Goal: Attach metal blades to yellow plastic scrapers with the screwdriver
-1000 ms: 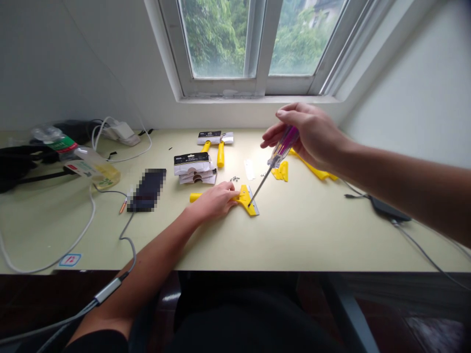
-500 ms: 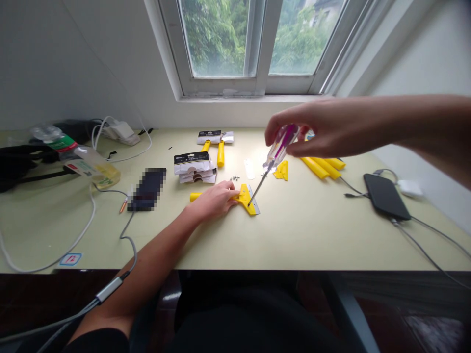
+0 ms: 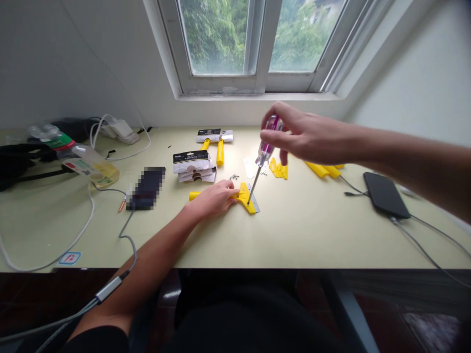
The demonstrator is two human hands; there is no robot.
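My left hand (image 3: 217,198) grips a yellow scraper (image 3: 244,197) by its handle and holds it against the table. The scraper's head, with a metal blade along its edge, points right. In my right hand (image 3: 290,130) is a screwdriver (image 3: 262,152) with a clear and purple handle, its fingers closed round the grip. The shaft slants down and its tip meets the lower part of the scraper head. Just beyond lie small screws (image 3: 234,176), pale flat blades (image 3: 250,167) and several yellow plastic pieces (image 3: 279,169).
Stacked packaging cards (image 3: 191,164) and two yellow-handled scrapers (image 3: 220,153) lie behind my left hand. Yellow handles (image 3: 319,169) lie under my right forearm. A black phone (image 3: 386,195) with cables is on the right; a bottle (image 3: 95,169) and a pixelated dark device (image 3: 147,189) are on the left.
My right hand has shifted slightly left and turned about the screwdriver, which now stands more upright. The screwdriver tip stays on the scraper head. My left hand has kept its place.
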